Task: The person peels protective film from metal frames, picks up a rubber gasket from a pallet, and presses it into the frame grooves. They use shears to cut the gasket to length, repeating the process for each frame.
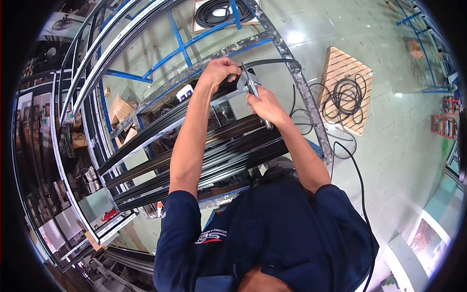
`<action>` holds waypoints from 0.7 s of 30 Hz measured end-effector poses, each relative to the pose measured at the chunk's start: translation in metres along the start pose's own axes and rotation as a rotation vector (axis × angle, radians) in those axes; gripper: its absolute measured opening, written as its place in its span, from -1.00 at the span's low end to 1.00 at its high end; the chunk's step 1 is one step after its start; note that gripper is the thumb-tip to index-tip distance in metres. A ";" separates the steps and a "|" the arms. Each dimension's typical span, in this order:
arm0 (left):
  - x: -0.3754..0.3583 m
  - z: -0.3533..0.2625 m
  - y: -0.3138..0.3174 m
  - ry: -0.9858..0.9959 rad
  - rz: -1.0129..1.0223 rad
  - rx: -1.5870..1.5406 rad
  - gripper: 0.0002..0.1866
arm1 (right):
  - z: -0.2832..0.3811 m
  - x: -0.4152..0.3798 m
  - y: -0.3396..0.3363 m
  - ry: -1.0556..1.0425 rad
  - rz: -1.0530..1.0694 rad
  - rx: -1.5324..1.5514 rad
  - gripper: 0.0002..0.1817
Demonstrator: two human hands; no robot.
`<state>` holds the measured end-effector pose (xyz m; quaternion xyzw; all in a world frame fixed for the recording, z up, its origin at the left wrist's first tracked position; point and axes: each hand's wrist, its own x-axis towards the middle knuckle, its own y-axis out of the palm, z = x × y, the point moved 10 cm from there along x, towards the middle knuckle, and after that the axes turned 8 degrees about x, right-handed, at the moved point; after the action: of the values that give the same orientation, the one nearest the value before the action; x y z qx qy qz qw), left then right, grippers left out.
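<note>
In the head view, my left hand [221, 73] is closed, its fingers pinching a black rubber strip [275, 62] close to its end. From there the strip curves off to the right over the frame's edge. My right hand [266, 105] is wrapped around a silver cutting hand tool [253, 88], with its handles running down past the palm. The tool's flat head is right beside my left fingertips, overlapping the strip in this view. Under both hands lie several long dark metal profiles [228, 146], side by side across a workbench frame [311, 104].
A cardboard box [362, 78] on the floor at right carries a loose coil of black cord [346, 97]. Another black coil [214, 13] lies in a box beyond the bench. Tall metal frames [63, 160] stand at left. A black cable [360, 180] hangs along my right side.
</note>
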<state>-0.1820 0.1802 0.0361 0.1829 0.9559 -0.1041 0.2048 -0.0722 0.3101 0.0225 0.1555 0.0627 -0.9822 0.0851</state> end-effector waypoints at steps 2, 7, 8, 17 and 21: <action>0.003 0.002 -0.001 0.004 0.009 -0.013 -0.91 | -0.003 0.001 -0.001 -0.001 -0.018 -0.022 -0.81; 0.002 0.003 0.000 -0.005 0.017 -0.023 -0.90 | 0.013 -0.006 -0.005 -0.004 -0.033 -0.091 -0.76; 0.002 0.003 0.000 -0.005 0.017 -0.021 -0.91 | 0.019 -0.009 -0.006 0.009 -0.026 -0.099 -0.71; 0.003 0.005 0.000 0.000 0.022 -0.027 -0.92 | 0.005 -0.002 -0.006 0.002 -0.053 -0.071 -0.76; 0.004 0.005 0.000 -0.002 0.017 -0.031 -0.92 | 0.019 -0.008 -0.008 0.057 -0.019 -0.111 -0.65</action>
<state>-0.1838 0.1799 0.0301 0.1876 0.9557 -0.0877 0.2094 -0.0723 0.3162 0.0437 0.1776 0.1208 -0.9732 0.0826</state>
